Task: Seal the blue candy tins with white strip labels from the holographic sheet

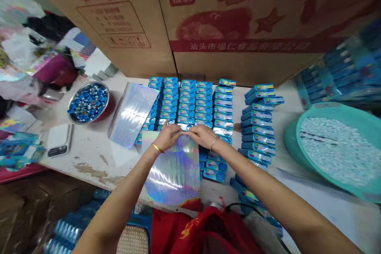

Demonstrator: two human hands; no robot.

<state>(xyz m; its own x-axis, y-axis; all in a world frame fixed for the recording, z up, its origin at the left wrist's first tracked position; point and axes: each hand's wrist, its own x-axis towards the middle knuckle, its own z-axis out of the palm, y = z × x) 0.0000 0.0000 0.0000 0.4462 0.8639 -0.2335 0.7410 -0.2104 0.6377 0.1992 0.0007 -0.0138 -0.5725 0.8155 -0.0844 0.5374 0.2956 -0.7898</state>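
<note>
My left hand (167,136) pinches the far edge of a shiny holographic sheet (171,168), its fingers closed near the sheet's middle. Close beside it, my right hand (203,135) also has its fingers closed on that edge, toward the right corner. The sheet's near end reaches back toward my red clothing. Just beyond both hands stand rows of small blue boxes (187,105), partly covered by the hands and the sheet. To the left lies another holographic sheet (133,115), slanted and overlapping the leftmost boxes.
Left are a metal bowl of small blue-wrapped pieces (88,102) and a white scale (60,139). More blue boxes (257,127) line up at right, before a teal basin of small white pieces (297,143). Large cardboard cartons (160,63) wall off the table's back.
</note>
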